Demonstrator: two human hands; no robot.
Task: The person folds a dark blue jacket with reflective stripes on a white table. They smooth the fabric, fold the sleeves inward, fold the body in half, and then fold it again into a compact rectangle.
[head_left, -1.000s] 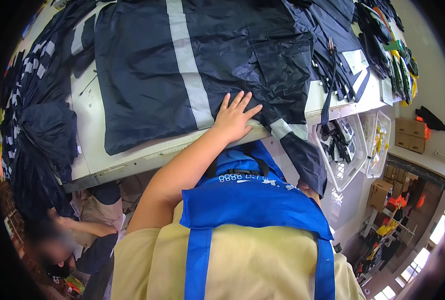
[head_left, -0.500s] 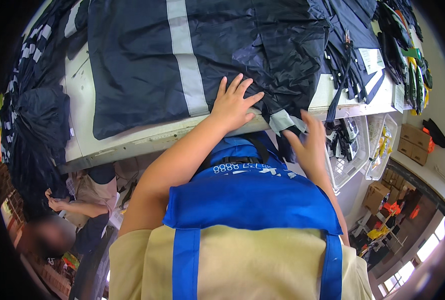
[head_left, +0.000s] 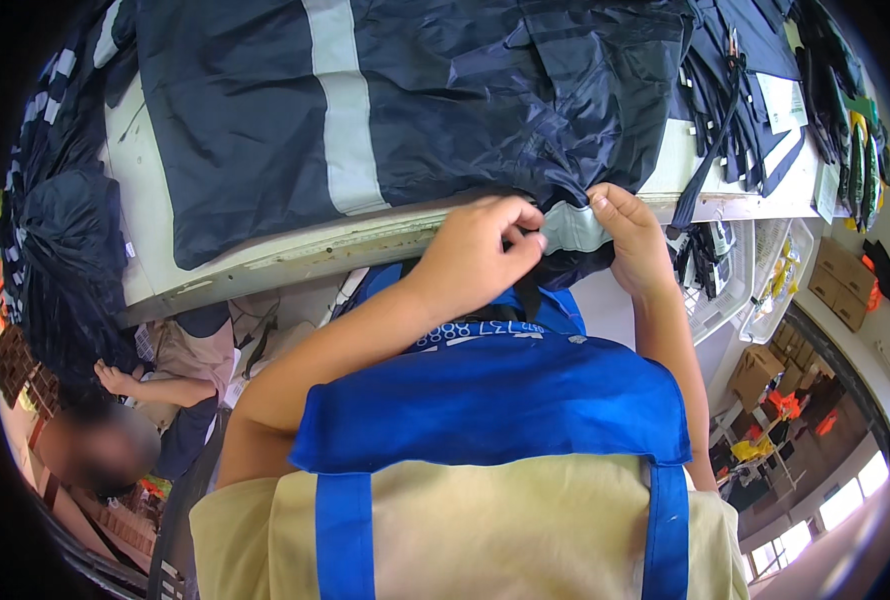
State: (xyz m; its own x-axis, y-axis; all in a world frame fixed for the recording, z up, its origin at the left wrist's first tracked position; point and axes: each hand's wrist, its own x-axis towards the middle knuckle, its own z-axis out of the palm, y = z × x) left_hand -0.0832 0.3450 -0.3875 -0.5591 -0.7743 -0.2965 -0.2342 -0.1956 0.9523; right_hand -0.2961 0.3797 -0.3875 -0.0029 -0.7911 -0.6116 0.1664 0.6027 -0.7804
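Observation:
A dark navy garment (head_left: 255,120) with a broad silver-grey reflective strip (head_left: 343,110) lies across the work table, part of it hanging over the near edge. At that edge a shorter grey strip (head_left: 575,228) on the garment is stretched between my two hands. My left hand (head_left: 480,250) is curled, thumb and forefinger pinching the fabric at the strip's left end. My right hand (head_left: 635,238) pinches the cloth at the strip's right end, thumb on top. The fabric under the left fingertips is partly hidden.
Dark cords or straps and scissors (head_left: 733,50) lie at the table's right. White plastic baskets (head_left: 730,290) with packets hang below. Dark garments (head_left: 70,250) pile at the left, where another person (head_left: 180,390) works. Cardboard boxes (head_left: 840,280) stand at far right.
My left hand has gone from lying flat and spread on the garment to pinching its edge. My right hand has risen and taken hold of the strip's right end, which now lies straighter.

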